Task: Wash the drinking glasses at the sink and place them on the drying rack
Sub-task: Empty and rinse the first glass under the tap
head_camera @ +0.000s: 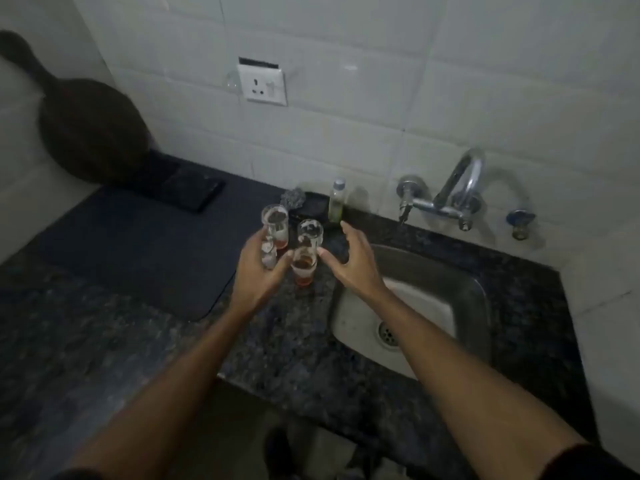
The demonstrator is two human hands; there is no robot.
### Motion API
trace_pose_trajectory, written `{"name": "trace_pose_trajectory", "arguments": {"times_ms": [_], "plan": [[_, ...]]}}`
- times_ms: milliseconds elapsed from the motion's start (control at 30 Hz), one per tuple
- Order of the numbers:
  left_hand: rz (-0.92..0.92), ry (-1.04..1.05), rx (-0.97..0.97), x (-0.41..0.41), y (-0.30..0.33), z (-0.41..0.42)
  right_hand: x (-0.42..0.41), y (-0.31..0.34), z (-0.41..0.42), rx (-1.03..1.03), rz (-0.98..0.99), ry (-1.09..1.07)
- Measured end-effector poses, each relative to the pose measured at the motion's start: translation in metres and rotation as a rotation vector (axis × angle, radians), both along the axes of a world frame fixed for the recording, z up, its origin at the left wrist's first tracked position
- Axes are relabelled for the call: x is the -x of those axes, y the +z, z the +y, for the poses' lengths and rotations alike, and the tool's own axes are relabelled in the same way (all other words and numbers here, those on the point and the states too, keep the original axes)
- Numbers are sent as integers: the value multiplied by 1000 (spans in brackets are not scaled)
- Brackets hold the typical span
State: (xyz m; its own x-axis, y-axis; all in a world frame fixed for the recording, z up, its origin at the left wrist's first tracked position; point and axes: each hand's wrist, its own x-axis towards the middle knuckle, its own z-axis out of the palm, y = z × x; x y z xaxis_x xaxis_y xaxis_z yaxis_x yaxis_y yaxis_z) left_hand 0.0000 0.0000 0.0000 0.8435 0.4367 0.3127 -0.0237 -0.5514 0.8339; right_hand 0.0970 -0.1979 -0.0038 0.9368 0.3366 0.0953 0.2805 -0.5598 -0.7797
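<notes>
No readable labels. Two clear tall drinking glasses, reddish dregs: left hand (258, 268) grips rear glass (275, 226); right hand (349, 259) spread beside front glass (306, 254), near tabletop (277, 348) back edge.

granite counter (104, 341), dark mat (138, 258), glasses (306, 258), bottle (336, 202)

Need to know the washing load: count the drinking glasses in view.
2. Left glass on the counter, touched by the left hand; right glass between both hands. More may be hidden.

The one camera sits on my head and looks forward and down. It sees my desk (104, 341), the sink (478, 306) and the wall (346, 116) behind. My arms reach out from the bottom edge, close up.
</notes>
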Motion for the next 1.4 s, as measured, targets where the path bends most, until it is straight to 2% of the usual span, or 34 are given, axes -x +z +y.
{"name": "trace_pose_trajectory", "arguments": {"times_ms": [67,200,367,433,700,833,900,1133,1267,1400], "plan": [[110,-46,-66,8,-31,12,6,-14,17,68,98,-12],[471,-129,-169,28,-105,24,21,-36,50,85,245,-77],[753,-268,-434,30,-144,33,17,-67,82,76,251,-228],[786,-303,-484,31,-154,37,16,-72,91,72,260,-284],[714,-317,-543,36,-167,39,8,-86,102,11,215,-408],[759,-311,-558,30,-156,34,8,-85,94,-22,209,-414],[725,-302,-565,22,-143,28,9,-80,82,-50,218,-419],[353,-391,-493,-49,-83,-32,-8,-27,-6,-122,170,-528],[259,-418,-397,-110,-41,-90,-30,8,-68,-144,84,-612],[267,-395,-286,-164,-2,-143,-55,33,-118,-152,22,-665]]}}
